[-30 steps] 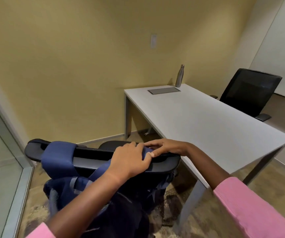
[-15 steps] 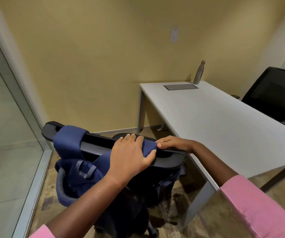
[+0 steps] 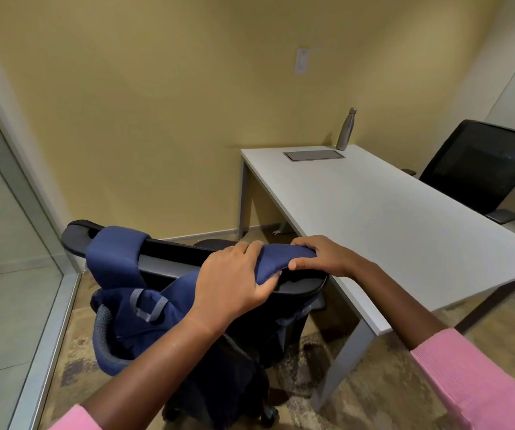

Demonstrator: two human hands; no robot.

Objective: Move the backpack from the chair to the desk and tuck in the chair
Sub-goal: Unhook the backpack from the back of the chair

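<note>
A navy blue backpack (image 3: 132,318) hangs on the back of a black office chair (image 3: 299,282), its two padded straps looped over the chair's top edge. The left strap (image 3: 115,259) lies free. My left hand (image 3: 234,282) and my right hand (image 3: 321,256) both grip the right strap (image 3: 273,260) where it crosses the chair top. The chair stands just left of the white desk (image 3: 405,231), close to its near corner. Most of the chair seat is hidden behind the bag and my arms.
A metal bottle (image 3: 346,129) and a grey flush panel (image 3: 313,155) sit at the desk's far end. A second black chair (image 3: 479,166) stands on the desk's far right side. A glass wall (image 3: 5,259) runs along the left, a yellow wall behind.
Both hands have closed more firmly around the right strap and bunched it up on the chair top. The view has shifted slightly; the chair and bag stay in place.
</note>
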